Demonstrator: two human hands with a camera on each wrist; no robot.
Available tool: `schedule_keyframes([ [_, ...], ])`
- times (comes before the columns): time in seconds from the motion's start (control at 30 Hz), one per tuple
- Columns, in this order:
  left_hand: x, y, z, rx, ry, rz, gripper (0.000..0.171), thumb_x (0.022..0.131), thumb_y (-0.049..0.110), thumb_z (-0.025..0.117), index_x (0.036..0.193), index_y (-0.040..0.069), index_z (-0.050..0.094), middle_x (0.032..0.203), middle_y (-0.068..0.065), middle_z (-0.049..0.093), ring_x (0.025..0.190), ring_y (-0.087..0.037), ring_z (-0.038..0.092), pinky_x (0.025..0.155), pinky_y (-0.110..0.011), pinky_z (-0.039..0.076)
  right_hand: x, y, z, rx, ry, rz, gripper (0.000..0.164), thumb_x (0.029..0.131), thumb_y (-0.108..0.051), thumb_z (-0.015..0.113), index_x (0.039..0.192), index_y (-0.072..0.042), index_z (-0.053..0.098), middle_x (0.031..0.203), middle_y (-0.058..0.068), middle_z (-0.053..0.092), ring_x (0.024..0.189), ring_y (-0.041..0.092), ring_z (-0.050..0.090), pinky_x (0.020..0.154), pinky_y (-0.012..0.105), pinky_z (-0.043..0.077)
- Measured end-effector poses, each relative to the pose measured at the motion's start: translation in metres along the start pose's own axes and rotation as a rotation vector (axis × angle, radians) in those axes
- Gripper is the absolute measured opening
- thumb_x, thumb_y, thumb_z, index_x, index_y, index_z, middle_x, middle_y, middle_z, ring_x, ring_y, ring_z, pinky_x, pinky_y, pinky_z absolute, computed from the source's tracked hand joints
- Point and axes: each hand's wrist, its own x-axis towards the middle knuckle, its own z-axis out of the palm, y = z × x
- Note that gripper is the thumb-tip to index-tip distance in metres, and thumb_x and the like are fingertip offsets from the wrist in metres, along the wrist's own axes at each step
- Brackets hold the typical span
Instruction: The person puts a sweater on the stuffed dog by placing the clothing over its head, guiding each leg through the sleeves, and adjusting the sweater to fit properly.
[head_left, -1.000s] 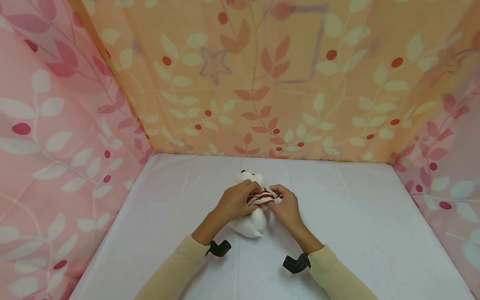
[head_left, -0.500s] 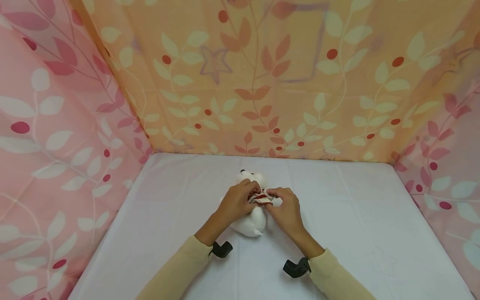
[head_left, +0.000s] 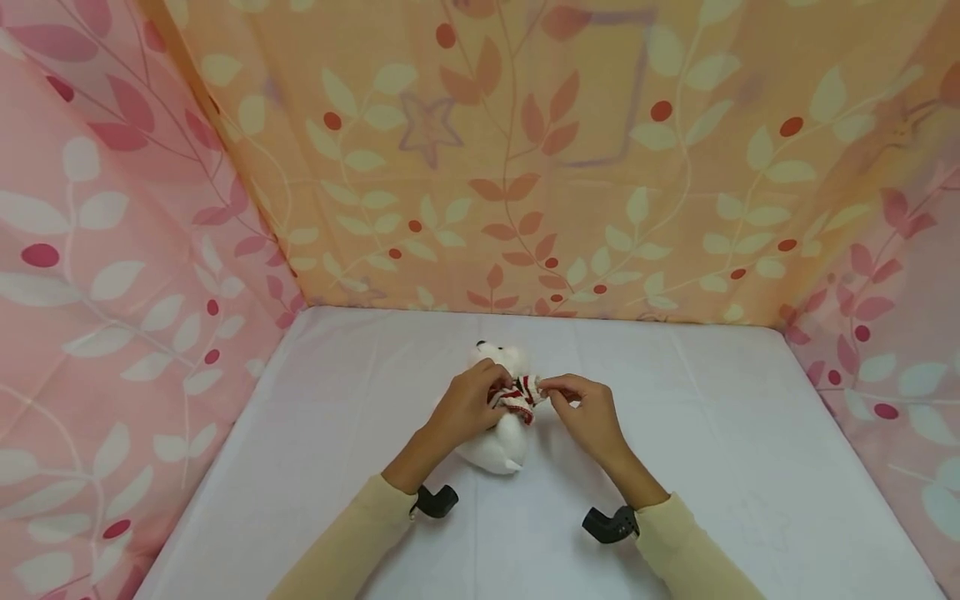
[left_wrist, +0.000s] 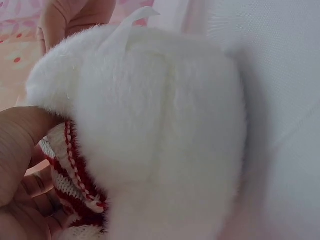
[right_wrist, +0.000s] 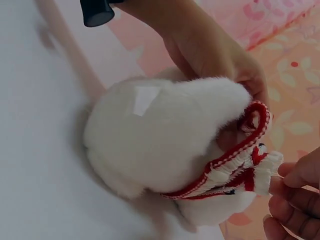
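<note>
A white plush bear (head_left: 491, 454) with a dark nose lies on the table, its back end towards me. Around its middle is a small knitted sweater (right_wrist: 230, 172), striped red and white. My left hand (head_left: 465, 406) grips the sweater at the bear's left side. In the left wrist view its thumb (left_wrist: 30, 125) lies over the knit and partly under the fur, with the curled fingers below. My right hand (head_left: 592, 414) pinches the ribbed end of the sweater's sleeve (right_wrist: 267, 172) between thumb and fingertips, out to the bear's right. The left fingertips are partly hidden.
A white cloth covers the table (head_left: 697, 467). Orange leaf-patterned fabric (head_left: 510, 167) hangs behind it, pink fabric (head_left: 112, 333) at the left and right. Black curved devices (head_left: 437, 502) are worn on both wrists. A white tag (right_wrist: 146, 99) is on the bear's rear.
My right hand has moved to the right, drawing the sleeve end outward from the bear. My left hand keeps its grip, shifting slightly left with the bear.
</note>
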Motion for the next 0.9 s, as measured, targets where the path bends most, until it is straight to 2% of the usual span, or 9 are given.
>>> schedule_keyframes([
  [0.2,-0.001,-0.001,-0.002,-0.010,-0.018,0.001,0.032,0.080,0.005,0.084,0.104,0.014,0.065,0.097,0.004,0.055,0.079,-0.010,0.051,0.069,-0.024,0.047,0.016,0.001,-0.007,-0.071,-0.092,0.019,0.014,0.088,-0.007,0.080,0.101,-0.012,0.081,0.094,-0.002,0.077,0.073,0.011,0.067,0.062,0.028,0.054],
  [0.47,0.000,0.003,-0.002,-0.010,-0.033,0.016,0.032,0.080,0.004,0.084,0.104,0.013,0.064,0.098,0.003,0.056,0.081,-0.012,0.054,0.071,-0.024,0.047,0.032,0.002,-0.015,-0.119,-0.298,0.121,0.018,0.086,-0.007,0.080,0.104,-0.010,0.081,0.091,0.000,0.076,0.072,0.014,0.062,0.058,0.028,0.051],
  [0.7,0.000,0.004,0.001,0.003,-0.022,0.012,0.033,0.078,0.003,0.086,0.101,0.015,0.065,0.100,0.004,0.057,0.087,-0.012,0.058,0.077,-0.026,0.052,0.038,0.007,-0.014,-0.102,-0.389,0.103,0.023,0.085,-0.005,0.078,0.107,-0.008,0.079,0.100,0.002,0.076,0.074,0.012,0.062,0.064,0.028,0.052],
  [0.9,-0.001,0.004,0.003,-0.017,0.003,0.016,0.034,0.076,0.001,0.086,0.100,0.014,0.066,0.098,0.003,0.057,0.086,-0.012,0.057,0.076,-0.027,0.051,0.040,0.007,-0.010,-0.104,-0.433,0.093,0.027,0.084,-0.005,0.080,0.111,-0.003,0.076,0.103,0.008,0.074,0.074,0.011,0.062,0.060,0.027,0.051],
])
